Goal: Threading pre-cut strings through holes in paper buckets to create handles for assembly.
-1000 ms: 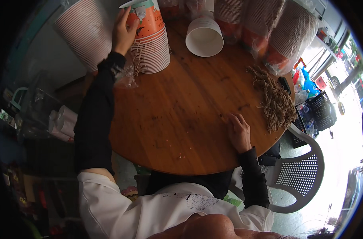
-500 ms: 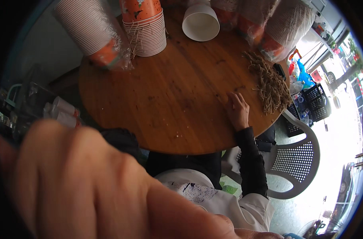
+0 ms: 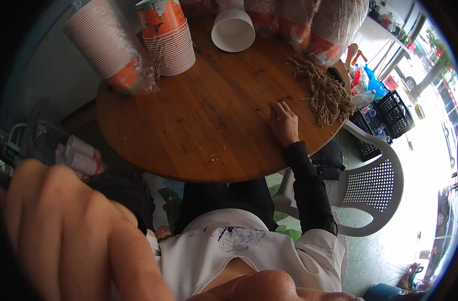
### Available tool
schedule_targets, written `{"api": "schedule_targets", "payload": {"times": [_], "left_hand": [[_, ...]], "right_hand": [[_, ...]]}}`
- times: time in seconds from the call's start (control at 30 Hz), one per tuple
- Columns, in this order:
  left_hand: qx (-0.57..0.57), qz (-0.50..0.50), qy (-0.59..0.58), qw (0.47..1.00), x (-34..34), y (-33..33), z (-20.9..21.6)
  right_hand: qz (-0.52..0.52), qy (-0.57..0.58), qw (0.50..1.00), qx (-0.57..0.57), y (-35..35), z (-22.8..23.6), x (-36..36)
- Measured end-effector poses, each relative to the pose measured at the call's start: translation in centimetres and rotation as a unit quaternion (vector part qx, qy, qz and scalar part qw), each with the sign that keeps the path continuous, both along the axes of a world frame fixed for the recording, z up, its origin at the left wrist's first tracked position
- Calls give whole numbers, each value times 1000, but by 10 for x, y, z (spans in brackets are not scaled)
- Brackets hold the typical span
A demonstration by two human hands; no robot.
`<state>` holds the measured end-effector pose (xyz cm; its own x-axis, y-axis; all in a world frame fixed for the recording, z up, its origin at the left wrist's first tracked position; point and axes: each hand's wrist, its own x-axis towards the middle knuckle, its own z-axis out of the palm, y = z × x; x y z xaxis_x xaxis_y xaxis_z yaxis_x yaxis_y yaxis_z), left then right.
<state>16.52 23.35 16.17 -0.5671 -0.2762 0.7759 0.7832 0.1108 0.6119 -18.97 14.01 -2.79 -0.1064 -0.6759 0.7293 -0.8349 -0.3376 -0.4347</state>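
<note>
My left hand (image 3: 63,226) is raised very close to the camera and fills the lower left, slightly blurred. Its fingers are curled; the fingertips are hidden, so what they hold, if anything, does not show. On the right side of the round wooden table (image 3: 204,120) rests my right hand (image 3: 284,122), empty, with loosely bent fingers a little apart. Just beyond it to the right lies a tangled pile of brown twine (image 3: 325,93), which it does not touch. A white paper bucket (image 3: 233,31) lies on its side at the far edge, its mouth toward me.
A stack of orange-and-white paper buckets (image 3: 169,47) stands at the far left, beside a plastic-wrapped stack (image 3: 106,47). More wrapped stacks (image 3: 334,30) stand far right. A grey plastic chair (image 3: 372,185) and black crates (image 3: 394,113) are right of the table; paper cups (image 3: 81,155) lie left.
My left hand has shifted left and down, uncovering more of my shirt. The view has tilted, so the table sits higher and further left. My right hand stays on the table.
</note>
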Motion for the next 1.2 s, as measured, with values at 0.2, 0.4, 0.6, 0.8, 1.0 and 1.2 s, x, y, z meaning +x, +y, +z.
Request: {"api": "schedule_targets", "payload": {"times": [0.2,0.4,0.6,0.8,1.0,1.2], "left_hand": [[22,-12,-3,1000,-1,12,3],[34,-23,-7,999,13,-12,5],[44,-30,1,999,28,-25,8],[48,-31,11,998,25,-12,3],[64,-58,-1,996,-9,-29,15],[85,-83,-7,993,-49,-84,34]], "right_hand": [[-7,8,1000,-12,-1,-3,-4],[-13,2,1000,0,-1,-6,-1],[-17,-3,1000,18,-1,-1,2],[-32,-26,999,20,0,0,-3],[-34,-84,996,4,-10,1,-2],[-77,-129,986,77,-62,16,-81]]}}
